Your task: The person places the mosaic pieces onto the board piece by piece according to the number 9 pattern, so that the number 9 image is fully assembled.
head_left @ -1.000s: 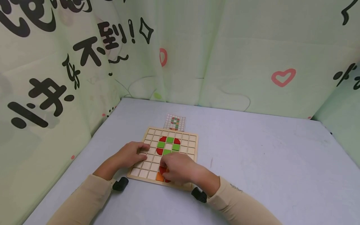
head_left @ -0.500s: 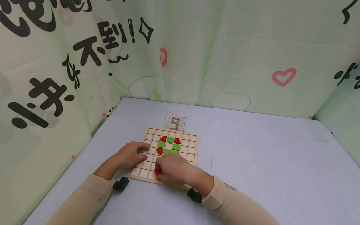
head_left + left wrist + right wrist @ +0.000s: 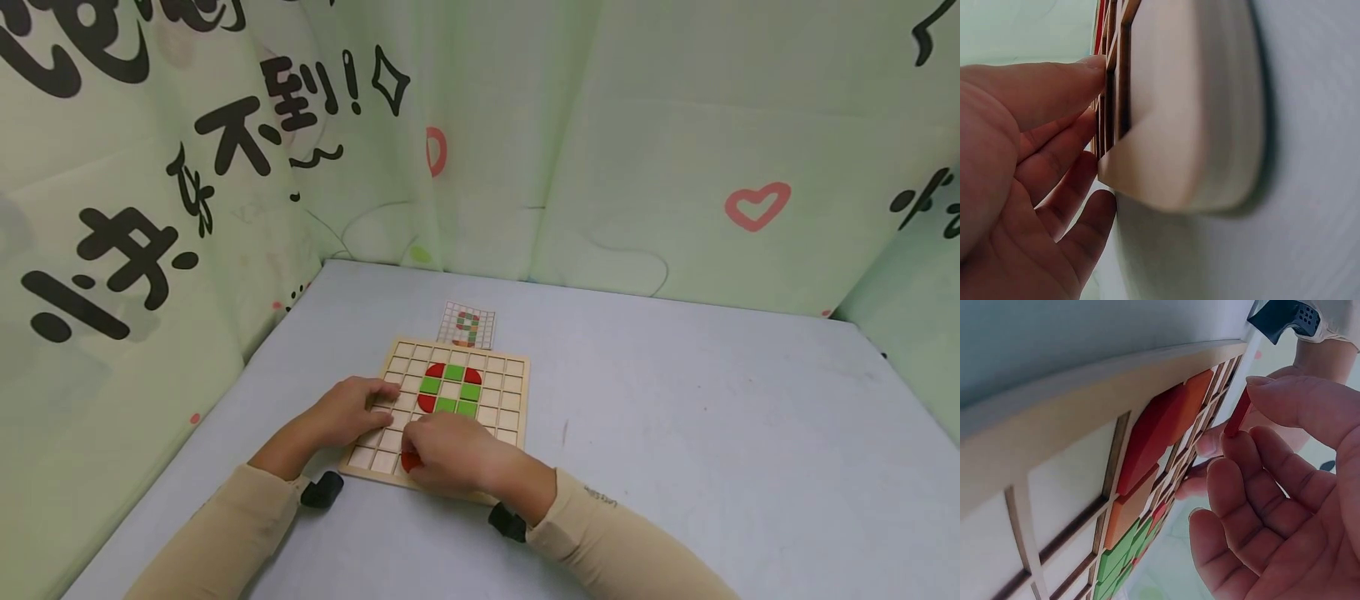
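My right hand [image 3: 453,454] pinches a thin red tile [image 3: 1239,412] between thumb and index fingertip, held just over the near part of a wooden grid board [image 3: 384,461]. The other right fingers curl loosely below. Lying in the board are green tiles [image 3: 453,373] and red rounded tiles [image 3: 427,403] in a ring. In the right wrist view, an orange tile [image 3: 1192,403] and a large red tile [image 3: 1154,434] sit by the near edge, with another orange tile [image 3: 1132,509] behind. My left hand [image 3: 341,414] rests on the board's left side with fingers extended.
Behind the board lies a card [image 3: 450,315] printed with a coloured grid pattern. The white table [image 3: 675,433] stretches to the right. A pale green curtain [image 3: 637,150] with black writing and pink hearts hangs around the back and sides.
My right hand has slid left over the near part of the board with the red tile, covering the near orange tile. My left hand and the board have stayed in place.
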`<state>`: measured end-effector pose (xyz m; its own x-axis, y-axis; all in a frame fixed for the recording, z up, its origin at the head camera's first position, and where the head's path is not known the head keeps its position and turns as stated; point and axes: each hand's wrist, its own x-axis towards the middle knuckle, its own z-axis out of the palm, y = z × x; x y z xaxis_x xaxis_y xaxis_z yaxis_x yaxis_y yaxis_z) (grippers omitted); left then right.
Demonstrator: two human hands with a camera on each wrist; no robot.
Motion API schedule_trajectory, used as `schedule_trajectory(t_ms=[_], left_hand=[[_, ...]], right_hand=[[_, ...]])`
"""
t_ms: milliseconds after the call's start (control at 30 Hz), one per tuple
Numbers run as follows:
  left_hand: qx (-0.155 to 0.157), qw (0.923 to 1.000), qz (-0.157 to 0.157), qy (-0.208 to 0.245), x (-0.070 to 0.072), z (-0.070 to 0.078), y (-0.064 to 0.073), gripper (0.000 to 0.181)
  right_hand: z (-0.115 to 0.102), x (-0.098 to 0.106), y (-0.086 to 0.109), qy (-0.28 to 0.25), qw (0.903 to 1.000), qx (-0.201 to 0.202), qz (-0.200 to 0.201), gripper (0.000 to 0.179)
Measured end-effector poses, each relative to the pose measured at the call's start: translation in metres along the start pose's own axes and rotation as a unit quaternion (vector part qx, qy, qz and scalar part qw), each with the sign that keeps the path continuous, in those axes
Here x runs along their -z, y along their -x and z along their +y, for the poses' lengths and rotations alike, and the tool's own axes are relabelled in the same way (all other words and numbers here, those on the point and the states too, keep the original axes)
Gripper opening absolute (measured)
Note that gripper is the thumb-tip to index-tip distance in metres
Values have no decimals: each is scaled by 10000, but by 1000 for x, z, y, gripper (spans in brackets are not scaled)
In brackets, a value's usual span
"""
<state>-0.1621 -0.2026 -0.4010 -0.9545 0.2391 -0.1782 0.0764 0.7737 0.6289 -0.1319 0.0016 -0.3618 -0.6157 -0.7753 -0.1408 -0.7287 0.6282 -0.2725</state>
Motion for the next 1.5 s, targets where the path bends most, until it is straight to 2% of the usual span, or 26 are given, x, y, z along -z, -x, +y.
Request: schedule_trajectory(t_ms=[767, 1400, 1500], left_hand=[[-3, 10000, 25, -58, -1, 0, 0, 35], [134, 9999, 40, 4, -1, 3, 2, 36], [76, 10000, 38, -13, -1, 2, 2, 37]], right_hand=[[-4, -13, -6, 33, 9999, 64, -96, 10], [-6, -12, -5, 121, 9999, -6, -107, 8], [-6, -11, -5, 139, 9998, -79, -130, 7]])
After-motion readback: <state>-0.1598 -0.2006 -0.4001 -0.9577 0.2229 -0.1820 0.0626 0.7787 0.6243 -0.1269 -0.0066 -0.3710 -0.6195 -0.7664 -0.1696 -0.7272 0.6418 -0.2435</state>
